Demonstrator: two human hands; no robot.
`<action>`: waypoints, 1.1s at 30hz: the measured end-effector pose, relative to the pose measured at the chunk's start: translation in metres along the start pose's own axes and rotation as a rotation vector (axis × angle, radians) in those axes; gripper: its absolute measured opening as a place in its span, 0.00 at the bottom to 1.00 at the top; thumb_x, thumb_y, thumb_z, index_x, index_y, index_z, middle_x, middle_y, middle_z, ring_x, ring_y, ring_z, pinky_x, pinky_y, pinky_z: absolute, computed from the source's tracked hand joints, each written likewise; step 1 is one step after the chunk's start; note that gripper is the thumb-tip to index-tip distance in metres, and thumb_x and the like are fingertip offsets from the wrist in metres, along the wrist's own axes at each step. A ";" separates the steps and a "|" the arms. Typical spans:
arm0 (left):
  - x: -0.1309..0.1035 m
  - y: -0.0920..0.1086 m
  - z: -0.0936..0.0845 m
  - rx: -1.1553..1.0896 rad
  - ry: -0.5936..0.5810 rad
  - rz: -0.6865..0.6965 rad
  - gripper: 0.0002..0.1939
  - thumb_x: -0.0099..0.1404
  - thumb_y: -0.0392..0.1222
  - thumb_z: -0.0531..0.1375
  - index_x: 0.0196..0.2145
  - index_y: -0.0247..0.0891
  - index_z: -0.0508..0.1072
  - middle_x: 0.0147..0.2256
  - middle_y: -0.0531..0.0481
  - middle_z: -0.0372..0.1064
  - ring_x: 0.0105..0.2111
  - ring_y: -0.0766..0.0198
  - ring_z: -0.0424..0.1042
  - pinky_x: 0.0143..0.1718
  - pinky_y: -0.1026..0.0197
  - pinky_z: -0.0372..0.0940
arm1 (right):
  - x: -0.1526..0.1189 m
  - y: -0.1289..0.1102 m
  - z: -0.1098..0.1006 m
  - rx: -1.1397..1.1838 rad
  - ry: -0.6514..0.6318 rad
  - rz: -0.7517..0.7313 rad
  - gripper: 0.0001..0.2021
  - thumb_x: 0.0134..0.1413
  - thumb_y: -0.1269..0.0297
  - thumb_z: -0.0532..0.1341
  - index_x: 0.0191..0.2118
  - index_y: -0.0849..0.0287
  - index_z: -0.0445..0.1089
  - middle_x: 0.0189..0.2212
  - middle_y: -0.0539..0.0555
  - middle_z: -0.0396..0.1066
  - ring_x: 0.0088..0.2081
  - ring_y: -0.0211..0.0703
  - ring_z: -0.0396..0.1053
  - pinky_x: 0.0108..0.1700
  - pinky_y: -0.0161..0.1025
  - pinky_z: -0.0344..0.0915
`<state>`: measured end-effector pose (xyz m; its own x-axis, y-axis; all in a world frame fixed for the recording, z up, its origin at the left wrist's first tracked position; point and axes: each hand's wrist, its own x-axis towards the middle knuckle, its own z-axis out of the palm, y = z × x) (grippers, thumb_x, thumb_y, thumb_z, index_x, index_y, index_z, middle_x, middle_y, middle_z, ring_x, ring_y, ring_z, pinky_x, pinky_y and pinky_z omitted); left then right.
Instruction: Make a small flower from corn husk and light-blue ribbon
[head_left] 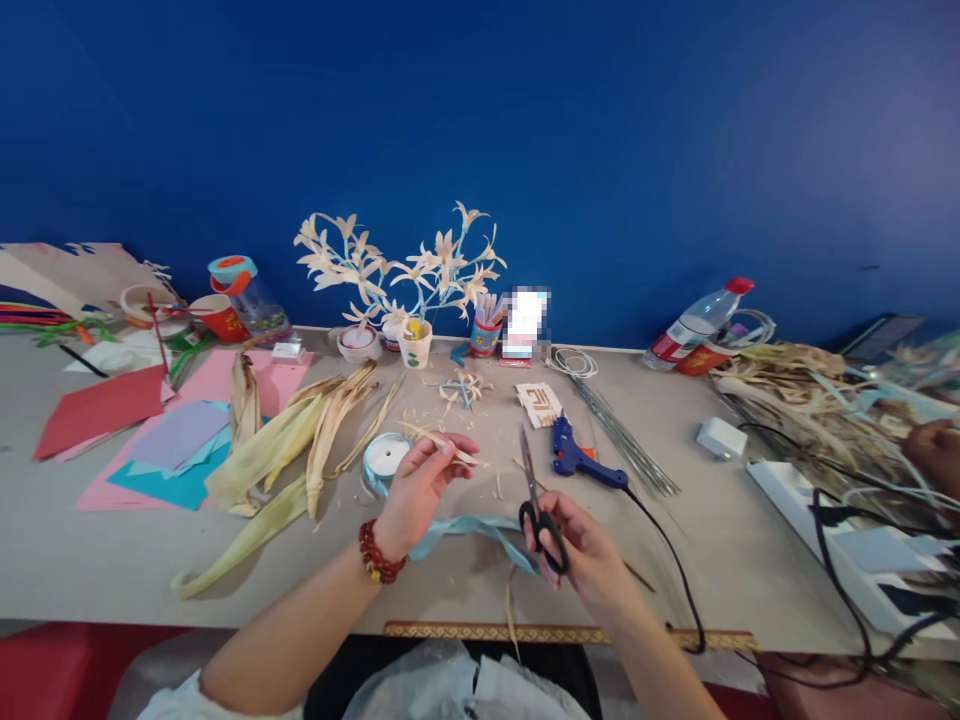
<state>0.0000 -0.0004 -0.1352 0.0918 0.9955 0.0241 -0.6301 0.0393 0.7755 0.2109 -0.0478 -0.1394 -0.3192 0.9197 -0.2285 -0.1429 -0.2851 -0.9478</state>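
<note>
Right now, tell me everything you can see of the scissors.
The scissors have black loop handles and slim, grey, metal-looking blades. The right hand grips them with fingers through the loops, holding them above the table, blades closed or nearly so and pointing up and away, tips toward the blue glue gun. A light blue ribbon lies just beneath the handles. The left hand holds a pale husk strip nearby, apart from the blades.
</note>
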 end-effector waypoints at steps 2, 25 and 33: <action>0.000 0.002 0.000 -0.034 0.017 0.042 0.06 0.64 0.40 0.59 0.30 0.36 0.71 0.40 0.46 0.73 0.37 0.63 0.71 0.38 0.59 0.66 | -0.002 0.003 0.010 -0.061 -0.003 -0.004 0.24 0.44 0.43 0.67 0.34 0.56 0.60 0.24 0.47 0.64 0.18 0.29 0.52 0.17 0.29 0.50; -0.008 0.001 0.008 0.051 -0.018 -0.073 0.08 0.63 0.43 0.61 0.30 0.35 0.71 0.35 0.46 0.74 0.34 0.63 0.73 0.38 0.58 0.69 | 0.009 0.015 0.024 -0.248 -0.006 -0.056 0.23 0.43 0.43 0.67 0.29 0.59 0.62 0.24 0.47 0.61 0.25 0.34 0.55 0.26 0.32 0.52; -0.007 0.001 0.006 0.065 -0.050 -0.081 0.08 0.63 0.42 0.61 0.30 0.36 0.70 0.35 0.46 0.74 0.36 0.61 0.73 0.38 0.58 0.69 | 0.010 0.013 0.022 -0.246 0.002 -0.039 0.22 0.45 0.44 0.67 0.27 0.58 0.60 0.22 0.46 0.59 0.23 0.34 0.53 0.25 0.32 0.50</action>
<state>0.0034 -0.0074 -0.1313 0.1799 0.9836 -0.0105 -0.5680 0.1126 0.8153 0.1849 -0.0486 -0.1491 -0.3159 0.9294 -0.1910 0.0774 -0.1754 -0.9815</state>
